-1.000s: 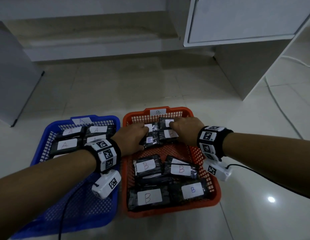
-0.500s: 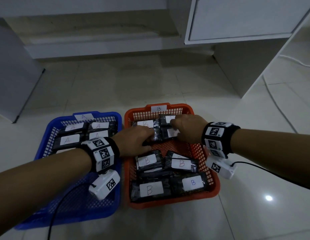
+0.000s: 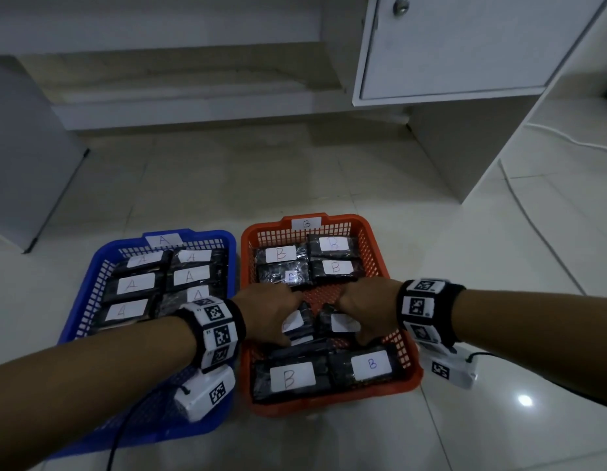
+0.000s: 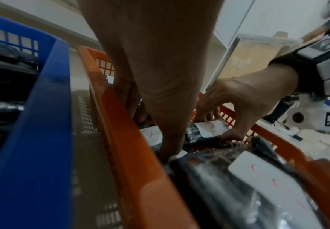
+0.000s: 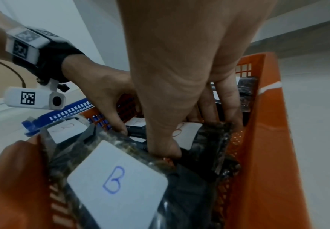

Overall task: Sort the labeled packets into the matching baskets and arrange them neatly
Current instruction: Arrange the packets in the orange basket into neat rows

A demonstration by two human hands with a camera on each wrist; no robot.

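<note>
Now both hands (image 3: 271, 311) (image 3: 366, 307) grip middle-row packets (image 3: 300, 326), no longer the far ones.

Glossy pale tiled floor (image 3: 227, 185), white cabinet (image 3: 448, 49)

- The left hand (image 3: 266, 312) is showing bare, with no glove and no sleeve along the forearm.
- A black wristband (image 3: 216, 331) is wrapping the left wrist, carrying white square tiles printed with black-and-white coded markers.
- A small white camera unit (image 3: 205, 392) is hanging below that band, bearing its own coded marker, with a thin black cable (image 3: 122, 433) trailing from it.
- The right hand (image 3: 368, 307) is also showing bare, forearm uncovered.
- A matching black band (image 3: 426, 309) with white marker tiles is circling the right wrist.
- A second white camera block (image 3: 448, 367) is sitting under it, showing a round dark lens in the left wrist view, with a black cord (image 3: 533, 379) running back along the arm.
</note>
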